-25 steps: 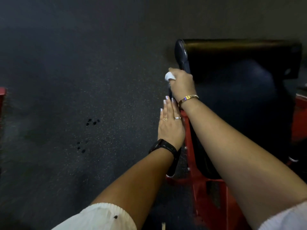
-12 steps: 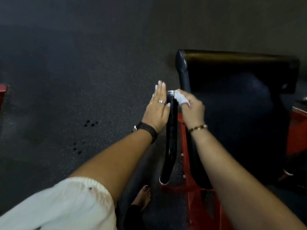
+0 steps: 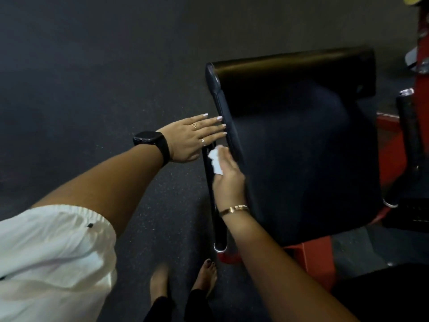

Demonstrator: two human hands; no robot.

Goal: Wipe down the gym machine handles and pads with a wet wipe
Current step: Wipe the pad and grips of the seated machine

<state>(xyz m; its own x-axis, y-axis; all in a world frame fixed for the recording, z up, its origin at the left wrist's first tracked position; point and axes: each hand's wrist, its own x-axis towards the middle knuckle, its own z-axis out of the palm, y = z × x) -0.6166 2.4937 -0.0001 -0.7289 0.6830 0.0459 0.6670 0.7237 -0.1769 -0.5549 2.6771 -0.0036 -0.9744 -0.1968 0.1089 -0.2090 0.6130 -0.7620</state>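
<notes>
Lower on the handle [image 3: 214, 205] now, right hand [image 3: 228, 180] pinches wipe [image 3: 215, 160]; left hand [image 3: 192, 138] flat, released; dark speckled floor [image 3: 92, 66].

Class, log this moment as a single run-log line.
right hand: wet wipe on near handle | left hand: flat, fingertips at pad edge | far handle: untouched

This was a gym. Dark speckled rubber flooring [image 3: 92, 66] filled the left and top of the frame. At centre right stood a machine with a large black padded seat [image 3: 301, 147] on a red-painted steel frame [image 3: 308, 256], flanked by black grip handles [image 3: 214, 217], with another red upright [image 3: 422, 54] at the upper right edge.
</notes>
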